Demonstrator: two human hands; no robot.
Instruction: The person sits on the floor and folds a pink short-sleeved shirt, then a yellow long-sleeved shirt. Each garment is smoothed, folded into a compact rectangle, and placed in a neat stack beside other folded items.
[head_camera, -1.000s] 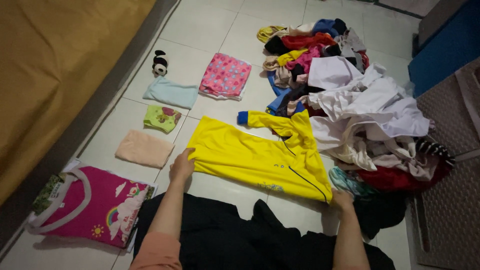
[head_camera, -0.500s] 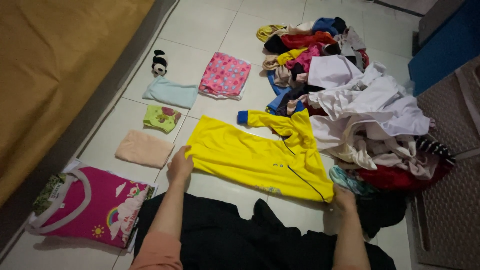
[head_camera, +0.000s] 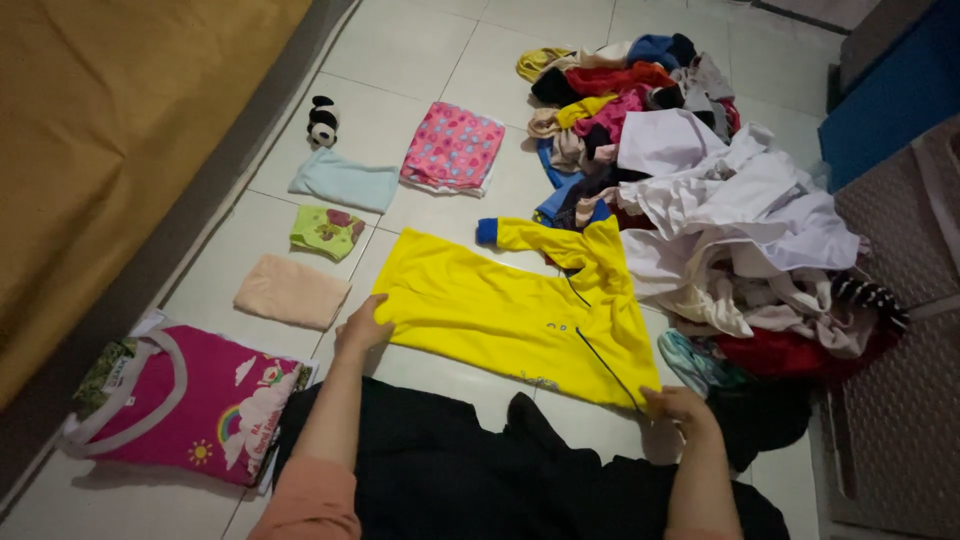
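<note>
A yellow long-sleeved shirt (head_camera: 500, 310) with blue cuffs lies spread on the white tiled floor (head_camera: 420, 50) in front of me. My left hand (head_camera: 362, 324) grips its near left corner. My right hand (head_camera: 675, 403) pinches its near right corner, by the shoulder. One sleeve with a blue cuff (head_camera: 487, 232) stretches away to the far side.
A big heap of mixed clothes (head_camera: 700, 190) lies to the right. Folded pieces sit on the left: a pink top (head_camera: 185, 400), a peach cloth (head_camera: 290, 292), a green piece (head_camera: 325, 231), a light blue one (head_camera: 343, 181), a pink patterned one (head_camera: 452, 148). A small panda toy (head_camera: 322, 121) and an ochre mattress (head_camera: 100, 140) are further left.
My right hand has drawn the shirt's near right corner slightly inward to the left. My left hand stays on the left corner.
</note>
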